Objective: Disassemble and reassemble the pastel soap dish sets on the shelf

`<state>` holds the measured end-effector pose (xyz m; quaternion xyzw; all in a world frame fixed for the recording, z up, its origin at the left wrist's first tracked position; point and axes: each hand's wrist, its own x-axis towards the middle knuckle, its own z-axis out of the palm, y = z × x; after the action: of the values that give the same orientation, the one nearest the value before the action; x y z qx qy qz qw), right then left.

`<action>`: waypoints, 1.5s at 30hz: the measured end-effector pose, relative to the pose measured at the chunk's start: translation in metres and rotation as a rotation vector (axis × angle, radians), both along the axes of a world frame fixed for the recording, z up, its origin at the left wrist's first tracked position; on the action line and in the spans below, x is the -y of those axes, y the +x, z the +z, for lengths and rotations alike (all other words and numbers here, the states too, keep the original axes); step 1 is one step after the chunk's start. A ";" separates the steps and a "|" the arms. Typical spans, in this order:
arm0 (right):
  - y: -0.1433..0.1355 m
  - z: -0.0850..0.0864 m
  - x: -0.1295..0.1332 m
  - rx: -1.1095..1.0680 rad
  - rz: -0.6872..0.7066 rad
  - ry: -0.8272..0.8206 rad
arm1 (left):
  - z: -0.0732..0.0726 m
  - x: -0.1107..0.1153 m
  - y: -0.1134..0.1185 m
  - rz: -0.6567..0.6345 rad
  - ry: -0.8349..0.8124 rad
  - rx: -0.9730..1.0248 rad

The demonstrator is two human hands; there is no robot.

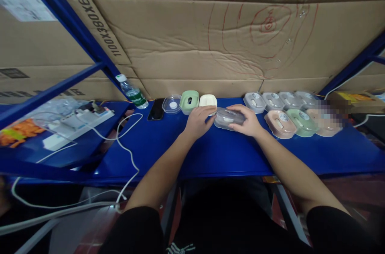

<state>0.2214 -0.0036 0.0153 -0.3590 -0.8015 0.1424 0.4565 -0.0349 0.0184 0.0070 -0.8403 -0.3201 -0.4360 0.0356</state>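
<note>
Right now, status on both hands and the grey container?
Right hand holding grey container at right side; left hand at its left edge. Cream container beyond left hand, partly hidden.

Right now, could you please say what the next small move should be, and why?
Perhaps press around the edge of the grey container: the right hand spans its right end, the left hand is at its left, and whether it is closed cannot be seen.

The light is soft and rather dim, with deep shadow below the flat blue tabletop [228, 154]. Edges look stretched; square pixels blur one patch at right.
</note>
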 end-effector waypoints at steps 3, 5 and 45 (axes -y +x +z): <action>-0.006 -0.004 0.003 -0.152 -0.033 -0.035 | 0.001 0.002 0.000 0.095 -0.026 0.088; -0.010 -0.005 0.004 -0.279 -0.110 -0.027 | -0.001 0.000 -0.001 0.180 -0.062 0.168; 0.034 -0.025 -0.050 -0.404 -0.364 -0.394 | 0.002 -0.058 -0.123 0.950 -0.661 0.115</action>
<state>0.2552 0.0469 -0.0094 -0.5420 -0.5745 0.2793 0.5459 -0.1580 0.0759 0.0093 -0.5460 -0.7826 -0.2942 -0.0543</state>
